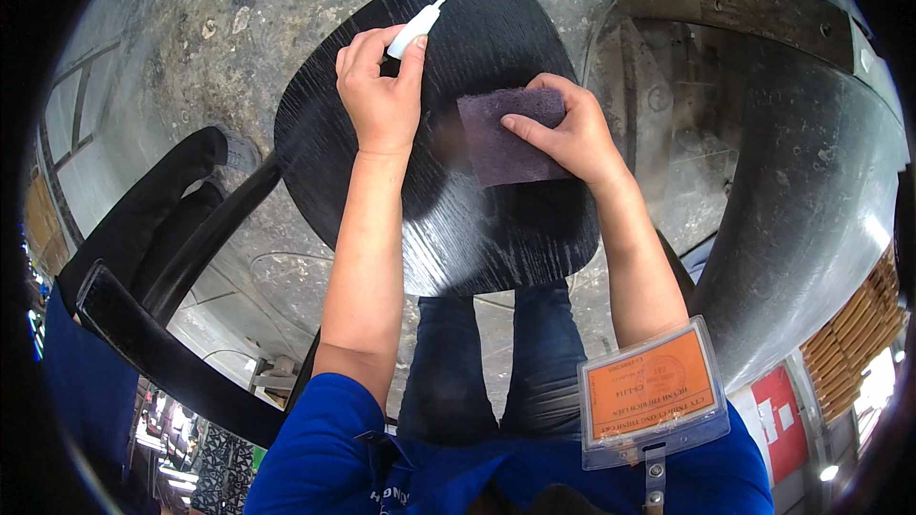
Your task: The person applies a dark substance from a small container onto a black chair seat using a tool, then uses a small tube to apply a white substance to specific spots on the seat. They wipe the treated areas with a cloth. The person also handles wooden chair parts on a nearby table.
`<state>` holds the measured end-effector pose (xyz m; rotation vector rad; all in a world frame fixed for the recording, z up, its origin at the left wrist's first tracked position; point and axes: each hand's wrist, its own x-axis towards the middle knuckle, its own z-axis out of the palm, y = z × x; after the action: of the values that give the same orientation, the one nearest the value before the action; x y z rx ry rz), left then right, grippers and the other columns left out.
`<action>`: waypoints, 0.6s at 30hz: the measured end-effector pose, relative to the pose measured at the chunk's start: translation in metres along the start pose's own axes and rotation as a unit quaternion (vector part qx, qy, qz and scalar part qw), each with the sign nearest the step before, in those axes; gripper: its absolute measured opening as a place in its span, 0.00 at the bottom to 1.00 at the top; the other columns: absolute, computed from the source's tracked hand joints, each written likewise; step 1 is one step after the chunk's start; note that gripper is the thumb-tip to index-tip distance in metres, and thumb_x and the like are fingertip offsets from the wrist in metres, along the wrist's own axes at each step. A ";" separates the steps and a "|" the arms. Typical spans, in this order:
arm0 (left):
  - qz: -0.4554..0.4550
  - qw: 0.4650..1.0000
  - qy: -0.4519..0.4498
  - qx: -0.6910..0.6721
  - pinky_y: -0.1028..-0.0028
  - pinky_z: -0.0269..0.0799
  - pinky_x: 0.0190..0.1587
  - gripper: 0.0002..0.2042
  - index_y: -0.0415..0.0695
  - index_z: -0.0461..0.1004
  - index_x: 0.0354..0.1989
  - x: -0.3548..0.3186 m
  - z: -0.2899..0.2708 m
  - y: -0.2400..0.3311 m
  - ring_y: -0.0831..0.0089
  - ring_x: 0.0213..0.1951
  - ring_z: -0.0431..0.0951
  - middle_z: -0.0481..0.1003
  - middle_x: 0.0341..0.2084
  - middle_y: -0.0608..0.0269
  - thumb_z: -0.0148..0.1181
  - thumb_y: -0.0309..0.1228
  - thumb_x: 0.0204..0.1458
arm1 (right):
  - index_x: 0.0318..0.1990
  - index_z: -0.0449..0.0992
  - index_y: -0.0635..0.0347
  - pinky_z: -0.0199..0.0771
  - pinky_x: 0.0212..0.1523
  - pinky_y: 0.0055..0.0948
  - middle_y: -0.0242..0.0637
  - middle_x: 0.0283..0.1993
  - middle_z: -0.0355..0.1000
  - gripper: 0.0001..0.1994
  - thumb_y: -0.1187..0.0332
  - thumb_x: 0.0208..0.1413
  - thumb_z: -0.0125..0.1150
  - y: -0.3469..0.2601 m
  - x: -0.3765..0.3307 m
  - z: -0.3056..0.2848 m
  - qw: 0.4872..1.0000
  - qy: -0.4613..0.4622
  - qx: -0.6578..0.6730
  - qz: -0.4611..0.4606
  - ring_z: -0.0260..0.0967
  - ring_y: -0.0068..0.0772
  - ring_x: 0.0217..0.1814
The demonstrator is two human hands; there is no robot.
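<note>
Beside the black seat panel (458,219), black chair parts (162,229), metal duct (811,210).

Black wood-grain seat panel (477,219), rounded shape, lies flat across the person's lap, surface showing pale scuffed streaks near the lower edge. Purple abrasive pad (501,138), rectangular, lies flat on the panel right of centre, pressed under the right hand (568,133). White pen-like touch-up tool (420,24), tilted, tip on the panel's far edge, pinched in the left hand (380,95).
</note>
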<state>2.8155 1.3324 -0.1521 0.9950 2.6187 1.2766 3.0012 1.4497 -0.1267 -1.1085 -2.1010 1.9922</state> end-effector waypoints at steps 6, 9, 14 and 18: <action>0.004 1.000 -0.005 0.003 0.68 0.67 0.40 0.08 0.43 0.79 0.33 -0.001 0.000 0.000 0.63 0.35 0.73 0.77 0.31 0.63 0.68 0.30 0.44 | 0.34 0.73 0.63 0.69 0.33 0.21 0.28 0.29 0.72 0.12 0.71 0.46 0.72 -0.002 0.000 0.001 1.000 -0.001 0.014 -0.006 0.67 0.15 0.32; 0.007 1.000 -0.017 0.003 0.68 0.67 0.41 0.08 0.43 0.79 0.33 -0.003 -0.002 0.000 0.63 0.35 0.73 0.77 0.31 0.63 0.68 0.29 0.45 | 0.33 0.73 0.63 0.69 0.33 0.20 0.28 0.28 0.72 0.12 0.71 0.46 0.72 -0.002 -0.001 0.000 1.000 -0.002 0.017 -0.006 0.67 0.15 0.32; 0.010 1.000 -0.029 0.007 0.68 0.67 0.41 0.08 0.43 0.79 0.33 -0.006 -0.004 -0.001 0.64 0.35 0.73 0.77 0.31 0.63 0.68 0.29 0.44 | 0.34 0.73 0.63 0.70 0.33 0.22 0.30 0.28 0.72 0.13 0.70 0.46 0.72 -0.002 -0.001 -0.001 1.000 -0.003 0.009 -0.014 0.68 0.17 0.32; 0.004 1.000 -0.016 -0.003 0.68 0.67 0.41 0.08 0.43 0.79 0.33 -0.006 -0.003 0.000 0.64 0.35 0.73 0.77 0.31 0.63 0.68 0.28 0.44 | 0.35 0.74 0.63 0.71 0.35 0.26 0.35 0.30 0.73 0.14 0.67 0.45 0.73 -0.001 -0.001 -0.002 1.000 -0.006 0.000 -0.006 0.70 0.23 0.34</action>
<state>2.8192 1.3267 -0.1518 1.0187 2.5883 1.2581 3.0022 1.4512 -0.1246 -1.0837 -2.1093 1.9973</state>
